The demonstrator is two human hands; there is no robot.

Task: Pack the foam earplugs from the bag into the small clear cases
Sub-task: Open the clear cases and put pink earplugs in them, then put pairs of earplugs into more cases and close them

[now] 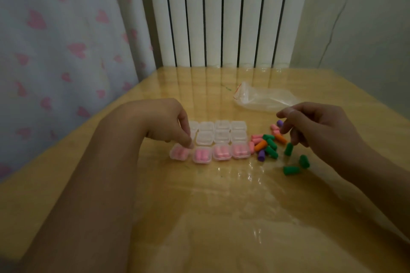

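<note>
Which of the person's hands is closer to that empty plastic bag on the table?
The right hand. It hovers just in front of the bag, above the loose earplugs. The left hand is farther off, across the cases, fingers on the leftmost filled case.

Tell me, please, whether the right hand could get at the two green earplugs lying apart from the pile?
Probably yes: the right hand hovers just above and behind the two green earplugs, and nothing lies between them on the table.

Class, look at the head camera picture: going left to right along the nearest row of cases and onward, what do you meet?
Left hand touching the first pink-filled case → three more pink-filled cases → heap of loose earplugs → stray green earplugs → right hand.
</note>
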